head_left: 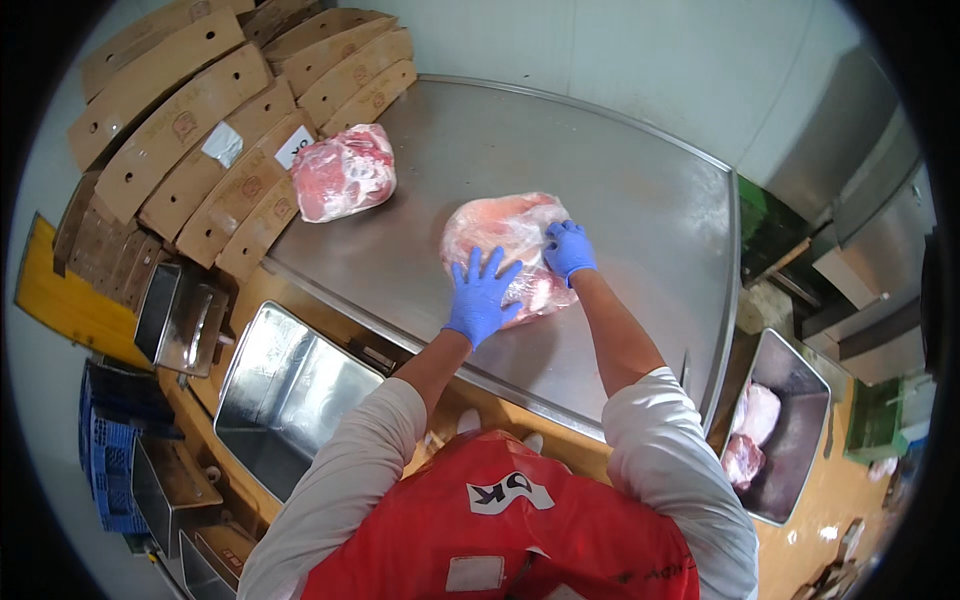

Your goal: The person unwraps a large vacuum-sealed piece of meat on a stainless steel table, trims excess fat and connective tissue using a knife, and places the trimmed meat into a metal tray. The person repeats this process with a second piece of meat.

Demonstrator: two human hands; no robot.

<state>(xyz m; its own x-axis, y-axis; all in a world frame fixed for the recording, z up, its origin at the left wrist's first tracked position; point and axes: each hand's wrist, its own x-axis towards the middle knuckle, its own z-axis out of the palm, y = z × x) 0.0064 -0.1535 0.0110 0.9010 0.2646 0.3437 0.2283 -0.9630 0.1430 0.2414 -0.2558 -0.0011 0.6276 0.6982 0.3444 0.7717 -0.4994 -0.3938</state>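
Observation:
A large cut of raw meat, wrapped in clear plastic film, lies on the steel table in front of me. My left hand, in a blue glove, rests flat on its near left side with the fingers spread. At the right edge of the cut, my blue-gloved right hand has its fingers curled in, closed on the plastic film there. The fingertips of that hand are partly hidden. A second film-covered cut of meat sits farther left on the table, beside the cardboard boxes.
Cardboard boxes are stacked at the table's left. Below the steel table's left edge stands a deep metal bin. Another metal bin, holding pieces of meat, stands at the right. A thin dark object lies near the table's right edge.

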